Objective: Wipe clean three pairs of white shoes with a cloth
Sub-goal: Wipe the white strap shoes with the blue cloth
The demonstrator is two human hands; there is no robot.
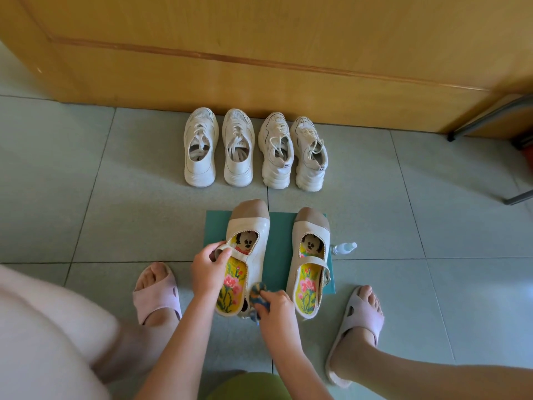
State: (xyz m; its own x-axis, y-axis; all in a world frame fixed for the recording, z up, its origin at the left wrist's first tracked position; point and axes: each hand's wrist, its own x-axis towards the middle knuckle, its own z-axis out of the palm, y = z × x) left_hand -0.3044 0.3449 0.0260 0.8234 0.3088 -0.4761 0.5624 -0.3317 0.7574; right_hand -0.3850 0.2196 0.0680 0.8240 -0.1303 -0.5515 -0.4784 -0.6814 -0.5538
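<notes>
The right hand [276,308] is gripping a cloth [258,295], hiding the heel of the strap shoe [250,249] that the left hand [208,269] is holding over a green mat [278,235] on the tiled floor [115,197].

I see bright, soft daylight with a warm cast on the wooden door [259,53]. Shadows below the door, on the floor tiles [86,197], are faint and diffuse. No glare. Edges bow from wide-angle distortion; the knee [43,327] far below the door is blurred.
</notes>
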